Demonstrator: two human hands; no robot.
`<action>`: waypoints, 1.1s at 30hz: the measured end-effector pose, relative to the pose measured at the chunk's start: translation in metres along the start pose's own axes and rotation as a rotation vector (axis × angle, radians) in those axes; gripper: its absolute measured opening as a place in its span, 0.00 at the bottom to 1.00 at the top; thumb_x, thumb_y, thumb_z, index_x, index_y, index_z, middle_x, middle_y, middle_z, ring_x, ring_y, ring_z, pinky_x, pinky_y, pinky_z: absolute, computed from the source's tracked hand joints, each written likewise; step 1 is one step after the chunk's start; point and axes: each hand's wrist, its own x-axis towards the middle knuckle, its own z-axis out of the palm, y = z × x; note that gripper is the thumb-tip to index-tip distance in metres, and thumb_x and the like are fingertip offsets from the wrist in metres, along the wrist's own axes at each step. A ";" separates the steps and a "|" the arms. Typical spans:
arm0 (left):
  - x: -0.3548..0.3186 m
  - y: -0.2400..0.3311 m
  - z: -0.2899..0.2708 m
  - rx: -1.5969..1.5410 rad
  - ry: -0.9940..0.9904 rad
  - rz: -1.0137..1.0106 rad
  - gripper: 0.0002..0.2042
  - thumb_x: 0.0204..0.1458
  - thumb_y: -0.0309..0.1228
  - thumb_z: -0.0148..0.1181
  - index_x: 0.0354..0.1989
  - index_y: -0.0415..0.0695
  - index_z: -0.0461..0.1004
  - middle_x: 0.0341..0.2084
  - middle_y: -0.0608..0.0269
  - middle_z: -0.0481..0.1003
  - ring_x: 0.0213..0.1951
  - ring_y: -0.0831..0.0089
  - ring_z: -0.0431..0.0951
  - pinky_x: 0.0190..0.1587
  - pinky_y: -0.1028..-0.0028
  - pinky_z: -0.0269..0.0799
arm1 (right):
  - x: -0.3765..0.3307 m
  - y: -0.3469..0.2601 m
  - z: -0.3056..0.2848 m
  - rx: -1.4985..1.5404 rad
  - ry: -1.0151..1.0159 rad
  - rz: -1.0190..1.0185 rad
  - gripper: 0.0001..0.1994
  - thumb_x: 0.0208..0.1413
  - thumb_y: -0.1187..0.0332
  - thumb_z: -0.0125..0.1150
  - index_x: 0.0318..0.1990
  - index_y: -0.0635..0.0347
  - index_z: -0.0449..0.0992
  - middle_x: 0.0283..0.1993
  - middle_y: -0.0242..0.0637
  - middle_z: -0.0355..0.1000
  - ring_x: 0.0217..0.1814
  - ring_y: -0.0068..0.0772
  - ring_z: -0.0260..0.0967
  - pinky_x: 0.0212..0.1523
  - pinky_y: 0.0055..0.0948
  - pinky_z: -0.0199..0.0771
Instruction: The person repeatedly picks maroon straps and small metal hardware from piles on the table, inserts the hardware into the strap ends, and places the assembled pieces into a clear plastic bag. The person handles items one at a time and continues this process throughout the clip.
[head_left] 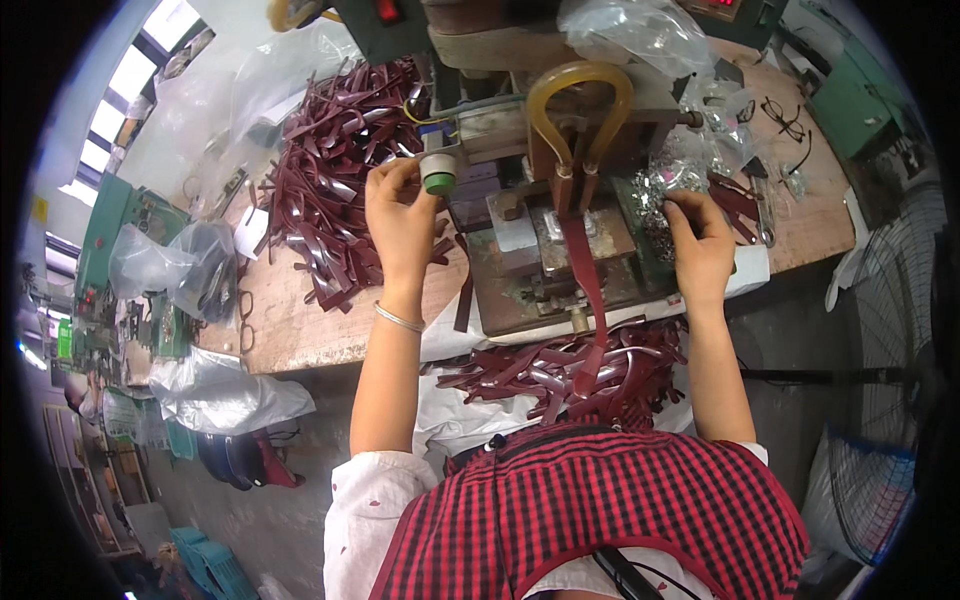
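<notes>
My left hand (400,222) is curled against the pale housing of a green push button (439,183), its thumb close below the button. On the other side of the bench press (515,250), my right hand (703,250) has thumb and forefinger together over a heap of small shiny metal parts (652,222). Anything between those fingertips is too small to make out. A dark red eyeglass temple (584,262) hangs from the press, beneath a looped yellow tube (580,75). Its lower end reaches a pile of similar temples (560,372) at my lap.
A larger heap of dark red temples (335,190) covers the bench left of the press. Eyeglass frames (783,118) lie at the far right, near clear plastic bags (640,35). A caged fan (880,400) stands close on my right.
</notes>
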 end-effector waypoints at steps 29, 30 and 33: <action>-0.072 -0.045 -0.078 0.950 -0.423 0.078 0.10 0.47 0.35 0.71 0.32 0.42 0.80 0.34 0.53 0.77 0.37 0.49 0.81 0.39 0.57 0.77 | -0.007 -0.081 0.051 0.400 -0.241 0.089 0.20 0.54 0.78 0.67 0.54 0.71 0.72 0.38 0.36 0.79 0.43 0.21 0.76 0.48 0.25 0.74; -0.070 -0.055 -0.077 1.005 -0.465 0.043 0.10 0.46 0.35 0.71 0.32 0.43 0.80 0.34 0.54 0.77 0.37 0.49 0.81 0.38 0.56 0.78 | -0.008 -0.082 0.053 0.417 -0.234 0.095 0.20 0.54 0.78 0.67 0.55 0.71 0.72 0.38 0.36 0.79 0.43 0.21 0.76 0.48 0.24 0.74; -0.047 -0.061 -0.091 1.052 -0.627 0.120 0.06 0.48 0.31 0.66 0.32 0.45 0.81 0.34 0.56 0.79 0.37 0.52 0.83 0.39 0.57 0.79 | -0.008 -0.089 0.056 0.500 -0.284 0.141 0.22 0.54 0.77 0.68 0.56 0.68 0.72 0.39 0.37 0.80 0.42 0.22 0.76 0.45 0.23 0.74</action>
